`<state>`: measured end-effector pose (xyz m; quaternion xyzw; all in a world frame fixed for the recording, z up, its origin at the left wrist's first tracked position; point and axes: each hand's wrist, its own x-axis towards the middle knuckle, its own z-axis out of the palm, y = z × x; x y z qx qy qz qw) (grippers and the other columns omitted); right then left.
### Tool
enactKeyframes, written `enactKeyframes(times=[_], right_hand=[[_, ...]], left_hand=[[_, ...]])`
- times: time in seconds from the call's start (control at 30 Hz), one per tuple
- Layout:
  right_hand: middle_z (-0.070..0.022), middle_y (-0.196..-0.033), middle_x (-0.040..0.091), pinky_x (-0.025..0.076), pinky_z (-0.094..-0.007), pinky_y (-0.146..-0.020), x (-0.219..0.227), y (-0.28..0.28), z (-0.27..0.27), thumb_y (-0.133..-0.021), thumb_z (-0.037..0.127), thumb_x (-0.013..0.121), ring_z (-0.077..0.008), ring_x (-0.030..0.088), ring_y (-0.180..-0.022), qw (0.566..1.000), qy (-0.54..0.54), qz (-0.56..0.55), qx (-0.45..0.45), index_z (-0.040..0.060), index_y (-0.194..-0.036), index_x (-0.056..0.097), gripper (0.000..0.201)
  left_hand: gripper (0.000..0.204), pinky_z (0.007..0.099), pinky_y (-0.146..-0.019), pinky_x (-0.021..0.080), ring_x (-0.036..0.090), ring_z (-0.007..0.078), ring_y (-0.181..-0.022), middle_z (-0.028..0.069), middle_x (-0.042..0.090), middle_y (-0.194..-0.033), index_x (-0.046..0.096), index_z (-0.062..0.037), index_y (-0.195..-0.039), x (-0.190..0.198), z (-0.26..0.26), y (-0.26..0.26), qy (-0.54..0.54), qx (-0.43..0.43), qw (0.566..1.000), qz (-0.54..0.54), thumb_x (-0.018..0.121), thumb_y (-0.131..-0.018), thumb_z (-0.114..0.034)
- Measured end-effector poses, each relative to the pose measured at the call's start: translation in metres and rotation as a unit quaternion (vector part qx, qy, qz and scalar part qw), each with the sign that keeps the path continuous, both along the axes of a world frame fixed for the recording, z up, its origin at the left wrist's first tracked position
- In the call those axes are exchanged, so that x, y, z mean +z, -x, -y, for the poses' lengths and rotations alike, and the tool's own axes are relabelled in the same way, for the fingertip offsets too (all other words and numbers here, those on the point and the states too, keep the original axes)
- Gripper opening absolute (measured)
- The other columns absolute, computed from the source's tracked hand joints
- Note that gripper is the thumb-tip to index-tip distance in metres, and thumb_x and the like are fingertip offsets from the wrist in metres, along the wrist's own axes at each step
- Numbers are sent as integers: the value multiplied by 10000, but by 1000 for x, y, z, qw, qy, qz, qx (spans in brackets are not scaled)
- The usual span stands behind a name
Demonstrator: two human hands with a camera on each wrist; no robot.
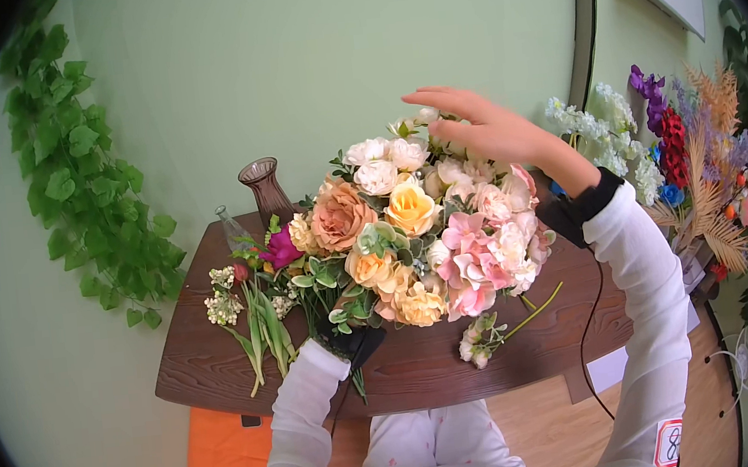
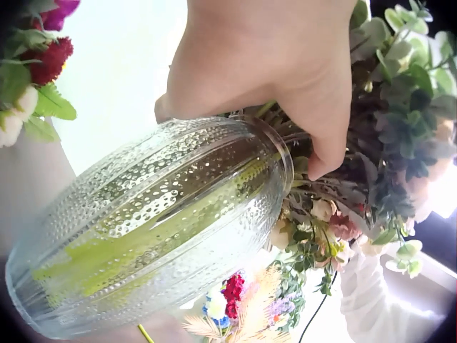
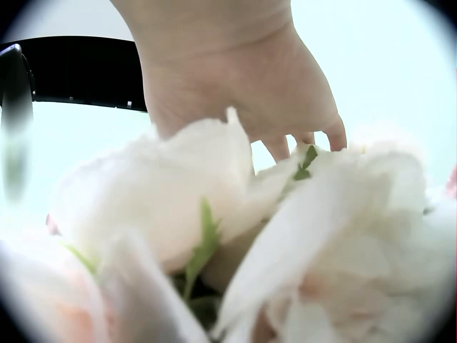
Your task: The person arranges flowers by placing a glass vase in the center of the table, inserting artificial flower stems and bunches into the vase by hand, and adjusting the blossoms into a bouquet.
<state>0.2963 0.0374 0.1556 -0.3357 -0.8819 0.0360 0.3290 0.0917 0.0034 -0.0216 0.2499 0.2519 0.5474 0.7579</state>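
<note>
A large bouquet (image 1: pixel 412 207) of cream, pink, peach and orange artificial flowers fills the middle of the head view. Its stems run down into a clear ribbed glass vase (image 2: pixel 157 214), which appears tilted in the left wrist view. My left hand (image 2: pixel 264 64) grips the vase around its neck, just under the foliage; the flowers mostly hide this hand from the head camera. At the bouquet's back right, my right hand (image 1: pixel 496 134) reaches over with fingers extended, fingertips right at the white flowers (image 3: pixel 171 193). Petals cover part of those fingertips in the right wrist view.
On the brown wooden table (image 1: pixel 415 366) lie a small cut sprig (image 1: pixel 479 341) and several tulip stems (image 1: pixel 265 327). A purple glass vase (image 1: pixel 265 190) and a small clear bottle (image 1: pixel 230 226) stand at the back left. More colourful flowers (image 1: pixel 685 155) stand at the right.
</note>
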Motion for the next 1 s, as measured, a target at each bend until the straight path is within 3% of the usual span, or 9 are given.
enactKeyframes(times=[0.2, 0.3, 0.37, 0.47, 0.7, 0.8, 0.87, 1.0], right_hand=[[-119, -1192, 493, 386, -363, -934, -1, 14, -9, -830, 159, 556, -266, 471, -1108, 989, 82, 113, -40, 149, -1287, 439, 472], [-127, -1068, 539, 428, -373, -850, -7, 16, -8, -820, 123, 567, -284, 512, -1009, 990, 81, 97, -56, 109, -1186, 492, 374], [-141, -990, 552, 426, -386, -806, -11, 15, -9, -826, 117, 565, -315, 512, -952, 992, -25, 124, -20, 61, -1059, 498, 249], [-149, -947, 551, 419, -396, -776, -18, 13, -7, -841, 110, 547, -332, 511, -902, 995, 13, 94, -23, 47, -1008, 475, 193], [-164, -908, 541, 412, -398, -764, -26, 8, -15, -848, 102, 542, -333, 509, -881, 994, 46, 97, -16, 48, -1009, 462, 187], [-137, -922, 555, 418, -382, -768, -16, 8, -6, -880, 126, 503, -287, 520, -871, 991, 89, 94, -18, 64, -1062, 473, 194], [-130, -950, 595, 462, -390, -675, -2, 12, 14, -888, 210, 500, -255, 581, -719, 970, 230, 16, -80, 79, -1148, 484, 292], [-85, -959, 590, 472, -352, -686, -13, -10, -7, -912, 262, 448, -186, 572, -733, 988, 150, -31, -33, 74, -1232, 453, 372]], left_hand=[[317, 334, -694, 450, 537, 193, -801, 55, 567, -936, 490, -86, -1024, -4, 13, -10, 14, 7, 1000, 8, 609, -791, -264], [316, 334, -691, 451, 538, 193, -799, 54, 568, -934, 491, -86, -1022, -3, 14, -25, 22, 8, 1000, 17, 611, -790, -263], [315, 334, -690, 451, 538, 194, -797, 54, 569, -932, 492, -86, -1021, -1, 13, -30, 24, 6, 999, 23, 612, -789, -262], [314, 334, -688, 451, 539, 194, -795, 54, 570, -930, 493, -86, -1018, 0, 16, -29, 27, 1, 999, 31, 614, -788, -262], [311, 334, -683, 452, 540, 194, -789, 53, 573, -924, 496, -86, -1013, 4, 19, -25, 49, 1, 998, 45, 618, -786, -260], [310, 334, -680, 453, 541, 194, -786, 53, 574, -922, 497, -87, -1011, 7, 21, -23, 52, 1, 997, 49, 619, -785, -259], [309, 334, -679, 453, 541, 194, -785, 52, 575, -920, 498, -87, -1009, 16, 14, -30, 53, 1, 997, 54, 620, -784, -259], [307, 334, -676, 454, 542, 194, -781, 52, 576, -917, 500, -87, -1006, 18, 19, -16, 60, 2, 996, 62, 623, -783, -258]])
